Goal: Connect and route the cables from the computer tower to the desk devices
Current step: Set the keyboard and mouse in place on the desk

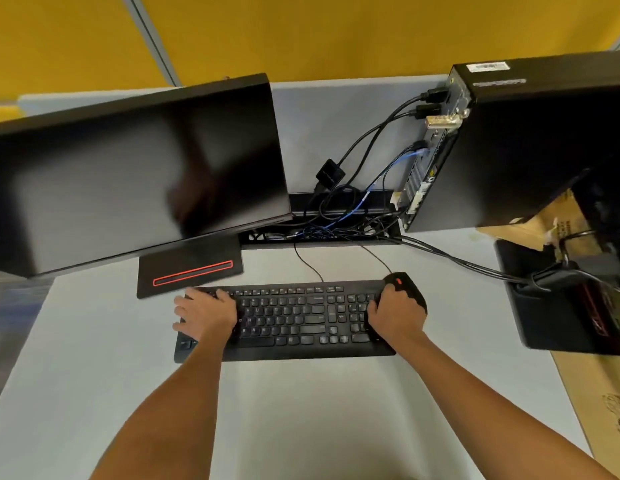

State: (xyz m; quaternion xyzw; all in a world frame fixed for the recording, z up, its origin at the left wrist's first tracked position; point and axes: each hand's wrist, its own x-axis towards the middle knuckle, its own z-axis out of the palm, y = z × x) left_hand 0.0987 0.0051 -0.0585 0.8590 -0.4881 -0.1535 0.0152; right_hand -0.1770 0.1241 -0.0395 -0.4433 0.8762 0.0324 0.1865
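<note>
A black keyboard (301,317) lies on the pale desk (94,358) in front of me. My left hand (204,313) grips its left end, fingers wrapped over the edge. My right hand (395,317) grips its right end, and a black mouse (405,284) with a red wheel sits against its knuckles. Thin cords run from the keyboard and the mouse back into a cable slot (322,233). The computer tower (544,143) stands at the back right, its rear panel (436,133) facing left with several black cables and a blue cable (402,157) plugged in.
A dark monitor (128,174) on a base with a red stripe (189,268) fills the left. A small black adapter (330,173) hangs on a cable above the slot. Thick cables (457,259) lead right to another black base (561,320). Cardboard (551,216) lies at the right.
</note>
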